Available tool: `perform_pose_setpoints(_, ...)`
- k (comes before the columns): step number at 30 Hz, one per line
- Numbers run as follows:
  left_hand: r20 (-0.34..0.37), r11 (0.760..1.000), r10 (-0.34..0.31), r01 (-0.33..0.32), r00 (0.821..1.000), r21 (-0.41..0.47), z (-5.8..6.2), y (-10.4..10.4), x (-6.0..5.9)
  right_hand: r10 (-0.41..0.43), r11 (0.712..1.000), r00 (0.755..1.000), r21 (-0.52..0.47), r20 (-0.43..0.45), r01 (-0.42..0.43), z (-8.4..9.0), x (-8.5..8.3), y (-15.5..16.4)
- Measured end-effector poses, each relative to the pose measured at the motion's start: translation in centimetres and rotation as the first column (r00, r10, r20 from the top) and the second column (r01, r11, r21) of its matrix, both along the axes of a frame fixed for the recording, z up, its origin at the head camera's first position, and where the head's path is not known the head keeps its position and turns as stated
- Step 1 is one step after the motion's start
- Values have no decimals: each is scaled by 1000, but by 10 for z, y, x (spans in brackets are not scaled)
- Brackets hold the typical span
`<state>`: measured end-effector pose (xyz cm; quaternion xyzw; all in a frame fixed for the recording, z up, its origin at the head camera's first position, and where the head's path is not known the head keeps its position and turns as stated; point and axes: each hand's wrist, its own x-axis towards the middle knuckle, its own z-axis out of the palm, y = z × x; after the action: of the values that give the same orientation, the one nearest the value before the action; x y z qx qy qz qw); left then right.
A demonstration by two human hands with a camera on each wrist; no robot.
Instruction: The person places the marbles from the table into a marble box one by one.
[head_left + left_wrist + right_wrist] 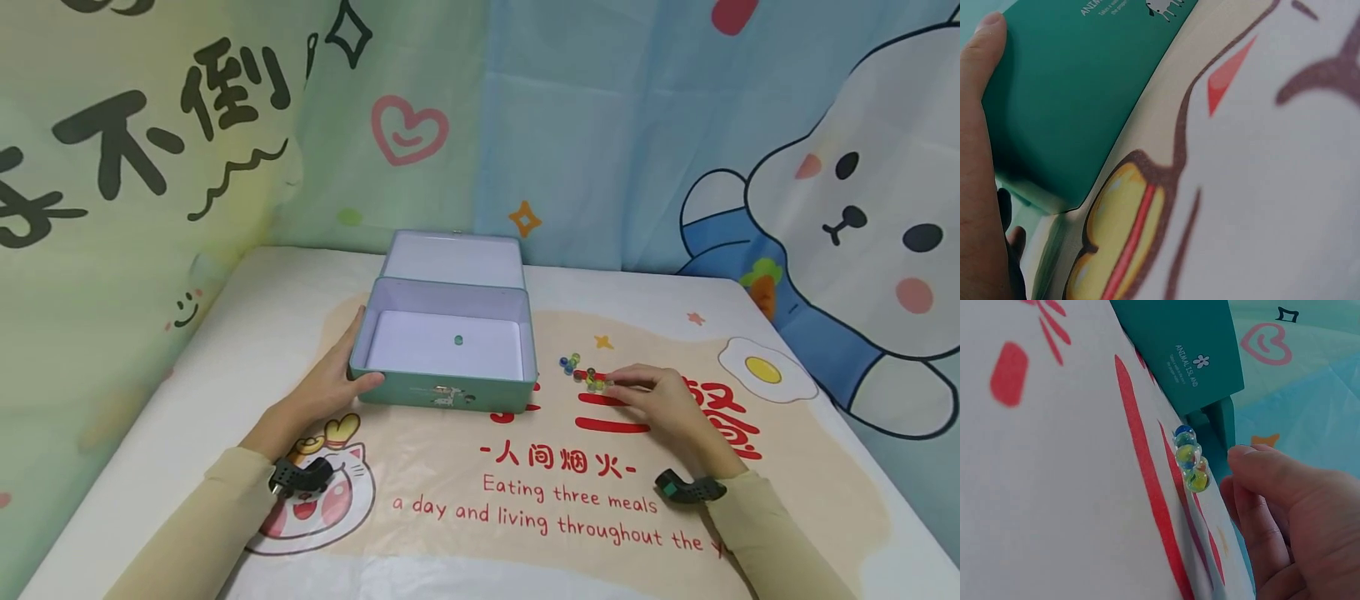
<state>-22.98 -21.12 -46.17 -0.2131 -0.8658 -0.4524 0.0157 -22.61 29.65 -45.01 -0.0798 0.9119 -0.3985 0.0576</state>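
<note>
The box [397, 390] looks like smooth, satin-painted metal, the marbles [1189, 456] glossy, clear glass. The surface [585, 575] appears matt and cloth-like; the backdrop [555, 133] is lightly creased fabric; the sleeves [187, 517], matt cloth.

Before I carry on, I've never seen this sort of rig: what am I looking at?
No robot here: just a person's bare hands. The wide picture comes from a camera on the head; the close ones, from cameras on the wrists. On the printed cloth stands an open green box with one green marble inside; to its right lie several glass marbles. The left hand grips the box's left side. The right hand is at the marbles; whether it pinches one I cannot tell.
</note>
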Motion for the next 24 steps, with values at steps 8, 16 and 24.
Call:
perform_pose_setpoints(8,12,1000,-4,3,1000,9,1,1,1,-47,999,999,-9,-14,47,7,-3,-8)
perform_pose_setpoints(16,23,1000,2,-2,1000,4,2,1,2,13,999,998,-31,-56,-15,22,-5,-24)
perform_pose_setpoints(24,19,1000,2,-2,1000,8,2,1,2,21,999,1000,-45,-20,-22,40,-5,-42)
